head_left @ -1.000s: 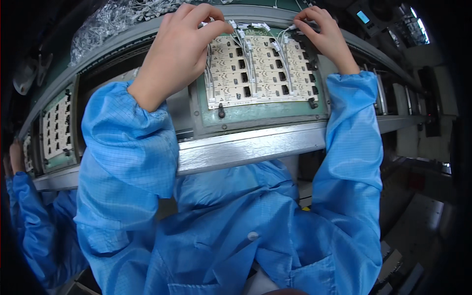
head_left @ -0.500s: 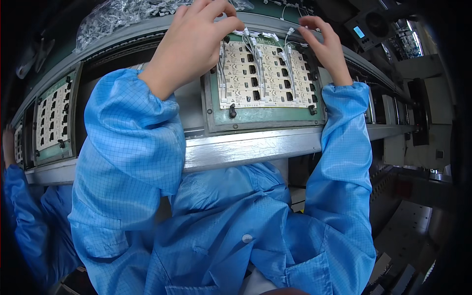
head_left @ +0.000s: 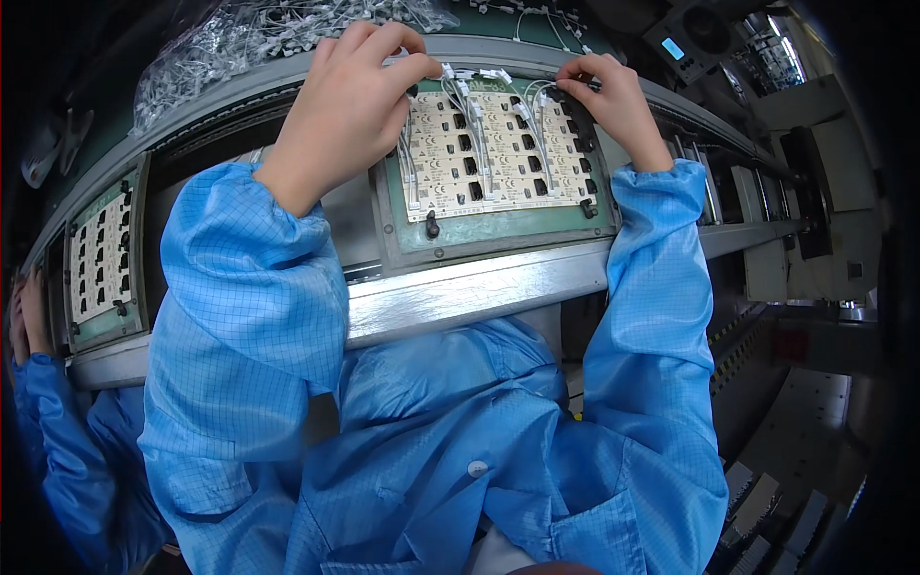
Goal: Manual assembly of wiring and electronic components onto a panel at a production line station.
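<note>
A cream circuit board panel with rows of black connectors lies in a green fixture in front of me. Several white wire cables run over it, their white plugs bunched at its far edge. My right hand pinches a white cable at the board's far right corner. Over the far left corner, my left hand has curled fingers, its thumb tip beside a white plug. Whatever lies within those left fingers is hidden from view.
A metal rail runs along my side of the line. Another fixture with a board stands to the left, near a co-worker's hand. Beyond the far rail lies a clear bag of white cables. A device with a lit display stands far right.
My right hand has come down and left to the board's corner, its fingers closing on a cable. The left hand sits slightly lower and left in the picture, as the view has shifted.
</note>
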Demonstrator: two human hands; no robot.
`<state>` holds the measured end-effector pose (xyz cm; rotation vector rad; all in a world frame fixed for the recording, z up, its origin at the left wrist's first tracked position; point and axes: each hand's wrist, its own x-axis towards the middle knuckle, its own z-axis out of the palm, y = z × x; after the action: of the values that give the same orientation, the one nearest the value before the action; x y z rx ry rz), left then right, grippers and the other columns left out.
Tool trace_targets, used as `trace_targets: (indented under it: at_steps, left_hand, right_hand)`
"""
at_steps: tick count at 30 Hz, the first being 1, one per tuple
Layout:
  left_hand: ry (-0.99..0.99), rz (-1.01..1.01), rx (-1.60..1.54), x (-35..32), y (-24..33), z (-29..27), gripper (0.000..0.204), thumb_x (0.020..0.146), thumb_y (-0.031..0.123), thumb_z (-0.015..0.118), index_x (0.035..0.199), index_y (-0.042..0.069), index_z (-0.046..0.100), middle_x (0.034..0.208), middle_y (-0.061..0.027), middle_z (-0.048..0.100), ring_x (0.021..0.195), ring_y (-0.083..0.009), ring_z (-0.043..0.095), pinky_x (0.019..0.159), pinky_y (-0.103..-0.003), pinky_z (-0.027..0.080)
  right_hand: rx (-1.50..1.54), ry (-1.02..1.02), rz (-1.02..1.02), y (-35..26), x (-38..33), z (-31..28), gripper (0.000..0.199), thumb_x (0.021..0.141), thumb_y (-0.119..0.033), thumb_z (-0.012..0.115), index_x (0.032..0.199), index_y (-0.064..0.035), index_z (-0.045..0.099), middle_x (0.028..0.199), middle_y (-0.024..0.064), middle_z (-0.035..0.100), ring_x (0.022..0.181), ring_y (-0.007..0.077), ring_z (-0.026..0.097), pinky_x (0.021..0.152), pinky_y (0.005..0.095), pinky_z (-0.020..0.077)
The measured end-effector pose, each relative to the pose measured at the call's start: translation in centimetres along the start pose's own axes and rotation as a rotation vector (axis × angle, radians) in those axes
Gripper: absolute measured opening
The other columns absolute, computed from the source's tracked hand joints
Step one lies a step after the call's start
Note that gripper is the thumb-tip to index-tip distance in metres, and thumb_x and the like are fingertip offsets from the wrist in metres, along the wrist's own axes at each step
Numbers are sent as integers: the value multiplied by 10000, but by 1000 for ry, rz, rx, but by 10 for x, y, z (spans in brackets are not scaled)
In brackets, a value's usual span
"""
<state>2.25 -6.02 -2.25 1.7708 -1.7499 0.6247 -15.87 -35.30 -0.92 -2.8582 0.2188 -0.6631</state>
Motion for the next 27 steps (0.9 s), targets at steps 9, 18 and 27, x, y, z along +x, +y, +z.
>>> trace_targets:
  at_steps: [9,18,27]
  left_hand:
    - [-26,46,-3,2,-5,-5,304,858,-27,599,1120,96,691,1202,-63,610,1122,-276,554,957,-422,425]
    - [-13,15,-12,-4,-4,2,274,876,-11,599,1109,100,691,1197,-52,615,1121,-274,552,969,-413,425]
    - [-19,26,2,-4,-6,2,261,886,-1,593,1106,101,691,1176,-58,622,1117,-272,553,956,-415,421]
  right_hand:
    - [170,-94,95,8,3,6,147,925,-131,703,1024,-42,764,954,56,705,890,190,652,801,309,502]
    - [213,-41,113,19,7,16,222,900,-88,724,1122,-77,722,919,14,692,874,119,615,836,293,515]
    - [207,-24,128,24,6,16,191,920,-134,695,1098,-74,732,955,28,693,895,129,606,844,294,505]
